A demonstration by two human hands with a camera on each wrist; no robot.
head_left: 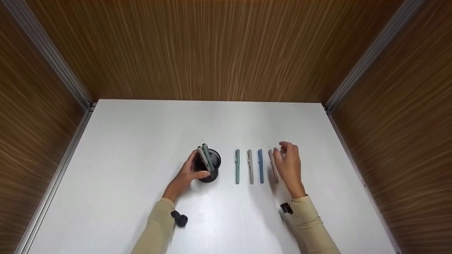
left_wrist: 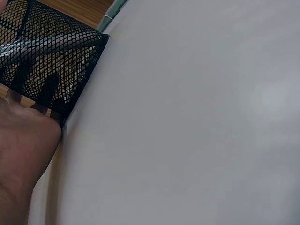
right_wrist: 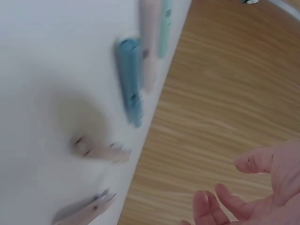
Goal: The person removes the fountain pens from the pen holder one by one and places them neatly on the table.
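Observation:
A black mesh pen cup (head_left: 212, 168) stands mid-table with a grey and a green pen upright in it. My left hand (head_left: 192, 171) grips the cup from its left, thumb across the front; in the left wrist view my palm (left_wrist: 21, 154) presses against the mesh cup (left_wrist: 49, 56). To the cup's right, pens lie side by side: green (head_left: 237, 166), beige (head_left: 250, 166), blue (head_left: 260, 165) and pinkish-brown (head_left: 272, 164). My right hand (head_left: 287, 158) hovers over the right end of this row, its fingers (right_wrist: 208, 206) loosely spread and holding nothing. The blue pen (right_wrist: 130, 79) also shows in the right wrist view.
The white table (head_left: 141, 141) sits in a booth of wooden walls (head_left: 226, 49) with metal corner strips. Two more pinkish pens (right_wrist: 101, 151) lie under my right hand. Small black wrist cameras (head_left: 180, 218) ride on both beige sleeves.

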